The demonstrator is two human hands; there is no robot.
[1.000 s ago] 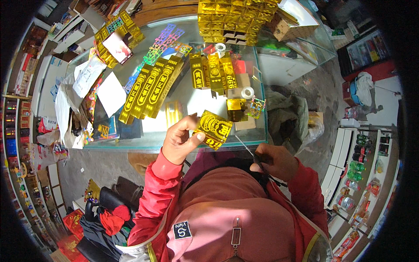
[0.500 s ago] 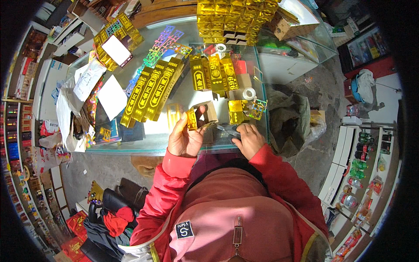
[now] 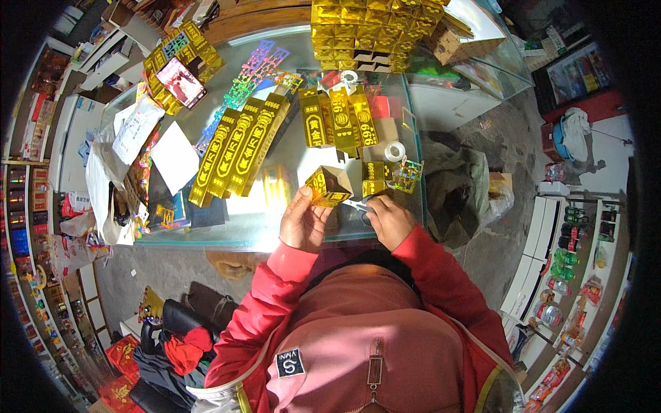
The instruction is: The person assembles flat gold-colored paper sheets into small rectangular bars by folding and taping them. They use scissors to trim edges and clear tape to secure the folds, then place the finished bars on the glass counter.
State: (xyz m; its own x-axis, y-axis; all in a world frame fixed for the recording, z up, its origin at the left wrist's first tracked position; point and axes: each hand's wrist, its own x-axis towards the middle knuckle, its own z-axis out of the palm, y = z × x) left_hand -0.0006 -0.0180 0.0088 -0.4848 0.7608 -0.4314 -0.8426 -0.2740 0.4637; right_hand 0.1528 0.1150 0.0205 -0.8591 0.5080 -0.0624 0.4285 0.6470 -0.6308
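My left hand (image 3: 303, 221) holds a small gold foil box (image 3: 329, 186) tilted up over the near edge of the glass counter (image 3: 275, 230). My right hand (image 3: 390, 220) lies on the counter just right of it, fingers curled over a pair of scissors (image 3: 359, 206) whose blades point toward the box. Two small gold boxes (image 3: 375, 179) stand right behind my right hand. Both sleeves are red.
Long gold boxes (image 3: 237, 148) lie in a row mid-counter, with upright ones (image 3: 337, 120) behind. A stack of gold boxes (image 3: 365, 27) fills the far edge. A tape roll (image 3: 394, 151), white papers (image 3: 172, 157) and a grey bag (image 3: 454, 189) are nearby. Shelves of goods line both sides.
My left hand has lowered the gold piece from a raised flat sheet to a folded box at the counter edge. My right hand has come forward from my body onto the glass.
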